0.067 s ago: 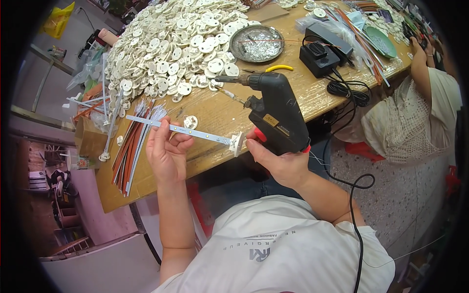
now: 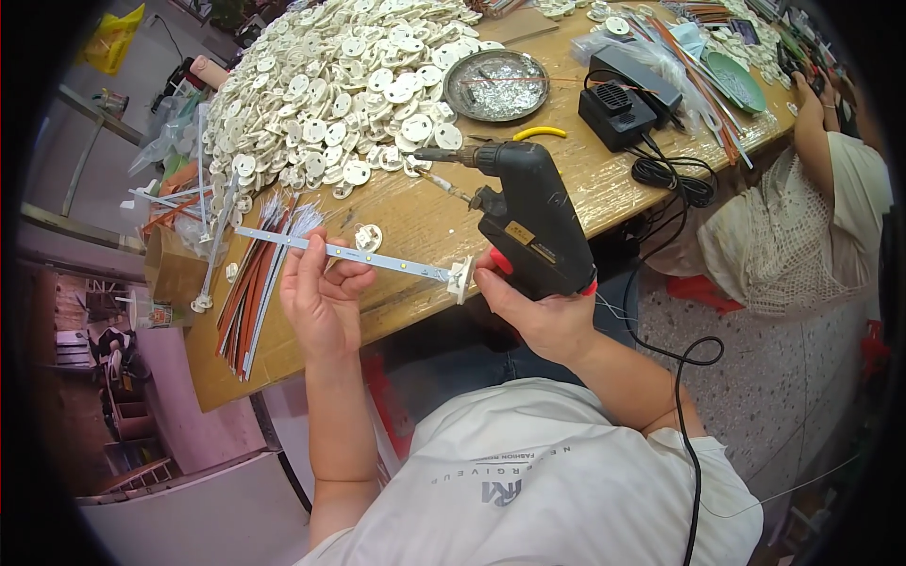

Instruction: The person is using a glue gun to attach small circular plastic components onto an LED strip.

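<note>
My left hand pinches a narrow white LED strip between thumb and fingers, above the table's near edge. At the strip's right end a round white plastic disc stands on edge, joined to it. My right hand is wrapped round a black soldering gun with a red trigger, its tip pointing left over the table. The right thumb lies against or right beside the disc; I cannot tell whether it presses on it. Behind the strip, a single white disc lies on the table.
A large heap of white discs covers the far left of the wooden table. A bundle of strips lies near the left edge. Toward the back are a round metal tray, yellow-handled pliers and a black power unit. Another person sits at right.
The LED strip has shifted and tilted very slightly, its free end a little further left. The disc on its end has turned a bit. Both hands keep their hold.
</note>
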### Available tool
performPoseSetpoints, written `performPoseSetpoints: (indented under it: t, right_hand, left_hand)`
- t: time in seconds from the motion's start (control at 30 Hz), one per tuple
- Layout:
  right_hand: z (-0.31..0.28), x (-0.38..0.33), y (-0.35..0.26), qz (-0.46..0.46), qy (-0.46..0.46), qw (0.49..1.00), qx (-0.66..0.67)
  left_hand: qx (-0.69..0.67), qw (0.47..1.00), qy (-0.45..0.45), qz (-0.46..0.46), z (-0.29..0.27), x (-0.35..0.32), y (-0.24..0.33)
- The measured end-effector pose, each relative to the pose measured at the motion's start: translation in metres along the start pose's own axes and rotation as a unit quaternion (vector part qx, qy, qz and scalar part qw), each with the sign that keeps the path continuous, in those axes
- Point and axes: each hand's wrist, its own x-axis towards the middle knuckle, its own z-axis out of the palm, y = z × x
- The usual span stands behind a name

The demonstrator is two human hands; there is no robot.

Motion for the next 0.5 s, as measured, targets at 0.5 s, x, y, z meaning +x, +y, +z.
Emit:
performPoseSetpoints:
  t: [0.5]
  right_hand:
    - [-0.005,0.005,0.007,-0.101,0.056,0.983,-0.145]
  left_hand:
    - [0.053,0.987,-0.041,0.149,0.027,-0.039,0.011]
